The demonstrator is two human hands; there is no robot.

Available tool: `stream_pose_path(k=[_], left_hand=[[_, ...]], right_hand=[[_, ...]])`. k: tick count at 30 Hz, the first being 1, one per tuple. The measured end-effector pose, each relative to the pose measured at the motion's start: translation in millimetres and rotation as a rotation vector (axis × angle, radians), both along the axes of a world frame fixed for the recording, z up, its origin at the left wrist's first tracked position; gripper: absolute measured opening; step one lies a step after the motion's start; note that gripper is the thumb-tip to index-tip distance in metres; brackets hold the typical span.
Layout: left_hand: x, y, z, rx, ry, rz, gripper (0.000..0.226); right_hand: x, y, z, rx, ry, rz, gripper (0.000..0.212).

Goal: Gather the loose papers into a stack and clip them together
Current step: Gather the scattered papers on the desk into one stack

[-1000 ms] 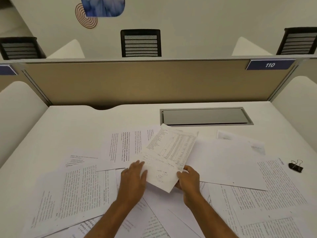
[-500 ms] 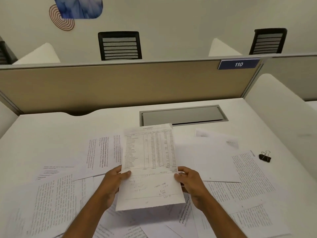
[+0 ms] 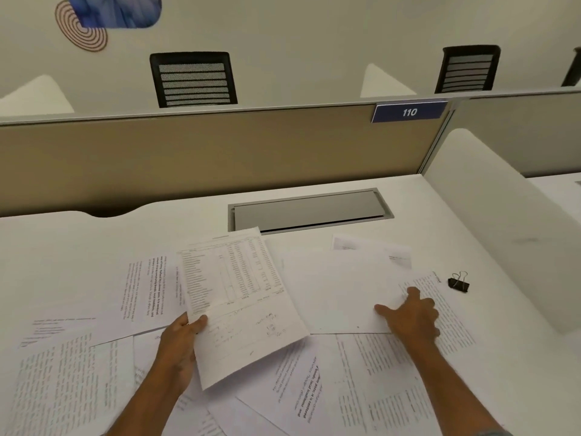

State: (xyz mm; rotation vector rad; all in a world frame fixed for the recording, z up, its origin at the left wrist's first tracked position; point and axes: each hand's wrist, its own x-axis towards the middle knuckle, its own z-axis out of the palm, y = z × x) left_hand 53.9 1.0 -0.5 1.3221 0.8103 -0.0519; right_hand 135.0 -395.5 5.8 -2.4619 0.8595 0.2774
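Several loose printed papers (image 3: 72, 376) lie scattered over the white desk (image 3: 63, 247). My left hand (image 3: 179, 341) grips the left edge of a table sheet (image 3: 239, 297) with handwriting at its bottom, lifted and tilted above the others. My right hand (image 3: 412, 313) lies fingers apart on the right corner of a blank sheet (image 3: 333, 291) that rests flat on the desk. A black binder clip (image 3: 459, 283) sits on the bare desk just right of the papers, a short way beyond my right hand.
A grey cable hatch (image 3: 308, 209) is set into the desk behind the papers. A beige partition (image 3: 220, 158) with a "110" label (image 3: 408, 112) closes the back, and a white side divider (image 3: 503, 221) stands at the right. Black chairs (image 3: 193, 78) show beyond.
My right hand let go of the table sheet and moved right onto the blank sheet. My left hand alone now holds the table sheet, tilted left. The view shifted slightly.
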Motion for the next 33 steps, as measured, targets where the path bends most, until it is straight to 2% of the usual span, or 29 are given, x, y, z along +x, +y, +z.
stream_pose_path(k=[3,8,12,17,20,25,29,33], left_hand=[[-3,1,1,0.024,0.007,0.034,0.033],[-10,7,2,0.043,0.036,0.057,0.036],[-19,14,-1,0.046,0.074,0.082,0.036],[-37,22,-5,0.051,0.135,0.131,0.026],[-48,23,-8,0.074,0.162,0.139,0.032],[-57,20,-3,0.051,0.180,0.112,0.037],[-60,9,7,0.015,0.167,0.089,0.034],[-64,-14,8,-0.010,0.152,0.057,0.031]], right_hand=[[5,3,1,0.017,0.051,0.009,0.096],[7,0,1,0.161,-0.044,-0.050,0.093],[1,-9,-4,0.355,-0.179,-0.218,0.068],[-12,-30,-2,0.905,-0.237,-0.519,0.015],[-30,-26,2,1.092,-0.323,-0.654,0.012],[-59,7,6,1.141,-0.375,-0.650,0.012],[-78,51,14,1.121,-0.357,-0.514,0.027],[-106,111,15,1.095,-0.275,-0.358,0.031]])
